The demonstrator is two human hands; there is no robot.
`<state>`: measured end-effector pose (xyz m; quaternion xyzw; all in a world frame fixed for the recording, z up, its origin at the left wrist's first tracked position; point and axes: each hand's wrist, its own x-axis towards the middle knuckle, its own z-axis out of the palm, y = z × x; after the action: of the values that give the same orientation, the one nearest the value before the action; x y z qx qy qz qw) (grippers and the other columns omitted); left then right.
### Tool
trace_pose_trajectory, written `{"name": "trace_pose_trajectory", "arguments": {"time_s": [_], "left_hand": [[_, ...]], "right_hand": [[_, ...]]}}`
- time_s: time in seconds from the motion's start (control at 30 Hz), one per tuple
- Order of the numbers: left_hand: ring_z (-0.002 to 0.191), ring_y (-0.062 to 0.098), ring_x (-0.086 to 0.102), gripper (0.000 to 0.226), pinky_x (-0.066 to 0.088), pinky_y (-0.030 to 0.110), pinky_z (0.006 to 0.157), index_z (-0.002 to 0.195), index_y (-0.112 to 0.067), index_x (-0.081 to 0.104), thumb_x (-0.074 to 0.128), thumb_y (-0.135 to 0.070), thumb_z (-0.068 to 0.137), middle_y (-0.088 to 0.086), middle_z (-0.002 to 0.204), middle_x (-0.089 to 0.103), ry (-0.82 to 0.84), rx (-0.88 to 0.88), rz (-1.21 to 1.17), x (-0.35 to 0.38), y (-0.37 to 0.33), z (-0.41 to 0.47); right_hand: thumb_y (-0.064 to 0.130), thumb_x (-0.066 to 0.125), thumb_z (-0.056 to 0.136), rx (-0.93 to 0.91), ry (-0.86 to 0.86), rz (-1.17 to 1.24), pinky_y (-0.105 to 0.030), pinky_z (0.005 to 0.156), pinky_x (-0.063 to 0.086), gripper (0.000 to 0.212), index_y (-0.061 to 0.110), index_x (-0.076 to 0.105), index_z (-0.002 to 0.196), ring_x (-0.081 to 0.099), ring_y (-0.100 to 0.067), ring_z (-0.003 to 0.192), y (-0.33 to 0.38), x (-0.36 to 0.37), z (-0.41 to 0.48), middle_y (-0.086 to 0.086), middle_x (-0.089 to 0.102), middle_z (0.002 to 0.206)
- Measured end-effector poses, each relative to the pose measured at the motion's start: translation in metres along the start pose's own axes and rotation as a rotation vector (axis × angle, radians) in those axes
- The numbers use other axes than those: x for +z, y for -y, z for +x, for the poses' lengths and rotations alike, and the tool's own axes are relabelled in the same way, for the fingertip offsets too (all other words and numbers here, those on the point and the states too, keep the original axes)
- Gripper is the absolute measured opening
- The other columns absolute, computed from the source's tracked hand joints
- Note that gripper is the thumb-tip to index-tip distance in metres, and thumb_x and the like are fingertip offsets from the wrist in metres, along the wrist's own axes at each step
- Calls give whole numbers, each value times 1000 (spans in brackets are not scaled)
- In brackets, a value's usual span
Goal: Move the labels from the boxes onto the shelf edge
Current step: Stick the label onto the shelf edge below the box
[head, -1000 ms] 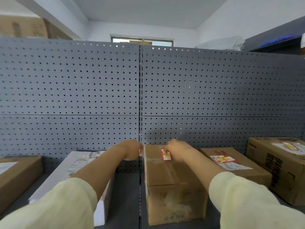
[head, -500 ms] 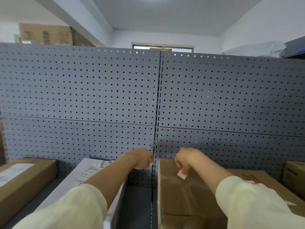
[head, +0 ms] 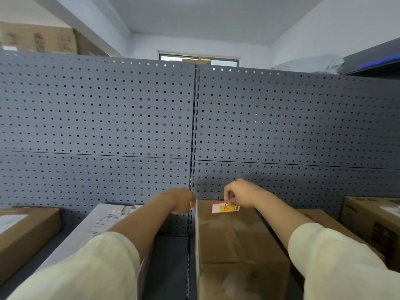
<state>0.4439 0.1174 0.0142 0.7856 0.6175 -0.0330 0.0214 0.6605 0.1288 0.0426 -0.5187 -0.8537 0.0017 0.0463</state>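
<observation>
Label pinched under right hand, over brown box.

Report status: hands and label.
Right hand pinches label by its top edge, over the middle box. Left hand curled at that box's far corner, grip unclear. Shelf edge not visible.

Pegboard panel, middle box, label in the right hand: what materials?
Pegboard panel: likely painted sheet metal, matte blue-grey, with even punched holes. Middle box: brown cardboard, dull, with a creased top face. Label: thin paper or film sticker, printed red, white and yellow; the right hand pinches its top edge.
</observation>
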Motion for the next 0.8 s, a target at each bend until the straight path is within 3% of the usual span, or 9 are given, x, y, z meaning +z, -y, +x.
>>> {"name": "trace_pose_trajectory", "arguments": {"time_s": [0.43, 0.63, 0.8], "left_hand": [[123, 32, 55, 38, 46, 44, 102, 122, -17, 64, 45, -2, 93, 10, 135, 58, -48, -123, 1, 7, 4, -90], [118, 30, 58, 34, 47, 40, 93, 120, -18, 65, 48, -9, 93, 9, 129, 62, -116, -127, 48, 11, -3, -134], [125, 29, 54, 37, 47, 41, 101, 124, -18, 64, 47, -7, 92, 9, 133, 60, -119, -154, 17, 20, 20, -181]], "right_hand": [[14, 65, 89, -88, -180, 225, -40, 81, 56, 9, 21, 70, 92, 65, -15, 86, 52, 15, -47, 2, 67, 94], [15, 66, 88, -120, -205, 214, -38, 81, 55, 8, 20, 70, 94, 65, -16, 88, 95, 16, -73, 1, 69, 96], [10, 64, 89, -125, -178, 232, -29, 73, 51, 10, 16, 70, 94, 63, -16, 85, 137, 21, -97, 2, 65, 89]]}}
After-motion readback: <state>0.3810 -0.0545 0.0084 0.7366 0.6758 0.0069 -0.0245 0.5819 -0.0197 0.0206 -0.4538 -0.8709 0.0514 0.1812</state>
